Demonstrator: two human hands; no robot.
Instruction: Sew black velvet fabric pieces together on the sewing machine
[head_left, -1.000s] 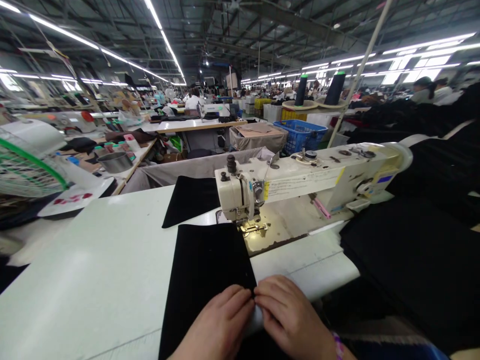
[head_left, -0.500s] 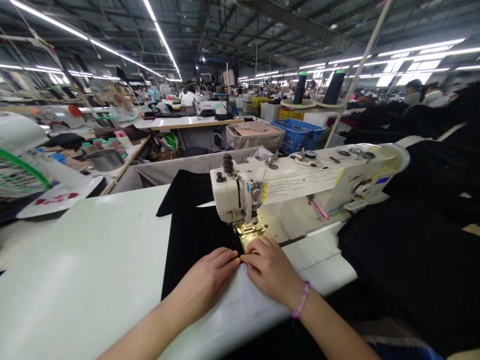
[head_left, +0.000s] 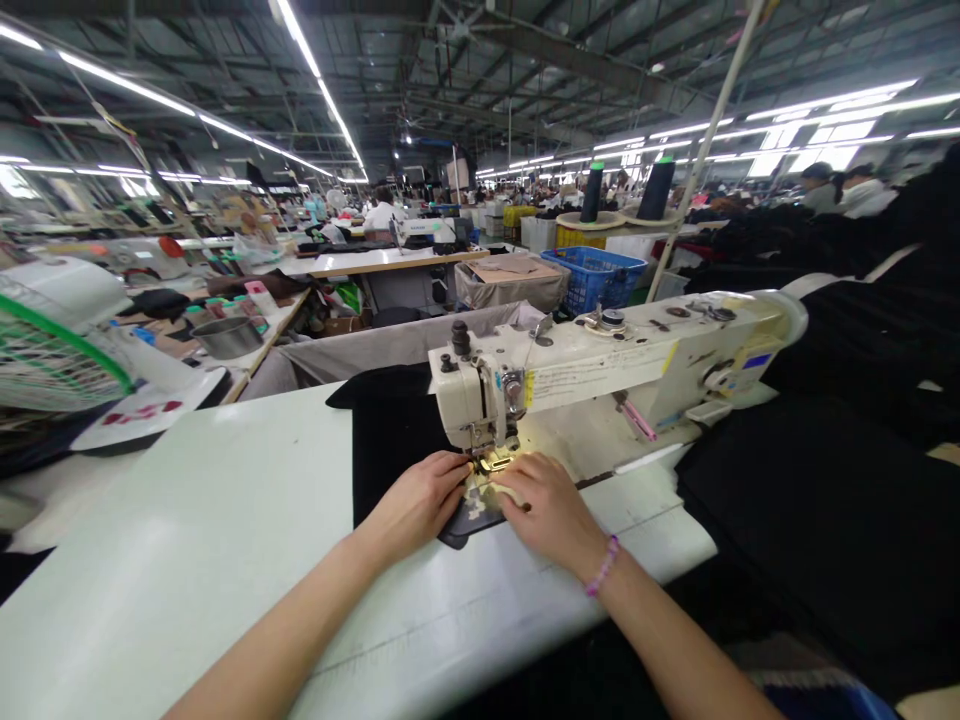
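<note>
A cream sewing machine stands on the pale table. A black fabric piece lies under its head and runs back over the table's far edge. My left hand presses on the fabric just left of the presser foot, fingers closed together. My right hand, with a bead bracelet at the wrist, rests right of the foot, fingertips at the fabric's near corner, where a patterned underside shows.
A heap of black fabric lies at the right of the table. A green-rimmed fan stands at the left. Two dark thread cones rise behind the machine. A blue crate and other workstations with people fill the background.
Both hands have slid the black fabric away from me, from the table's near edge up to the presser foot. The fabric now lies under the machine head.
</note>
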